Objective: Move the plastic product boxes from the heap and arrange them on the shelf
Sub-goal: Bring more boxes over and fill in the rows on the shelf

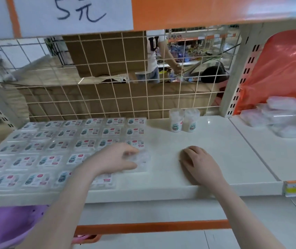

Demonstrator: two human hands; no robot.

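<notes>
Flat clear plastic product boxes [89, 131] with printed labels lie in neat rows on the white shelf [206, 150], filling its left part. The heap [285, 117] of clear boxes sits right of the shelf's divider seam.

Handwritten price sign [72, 14]; two round tubs [184, 120]; wire mesh [107, 97]

Left hand [118, 159] curled, right hand [200, 163] flat.

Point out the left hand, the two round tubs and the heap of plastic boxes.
left hand [115, 158], head view, back of hand.
round tubs [176, 120], head view, left tub's side.
heap of plastic boxes [281, 116], head view, middle box.
</notes>
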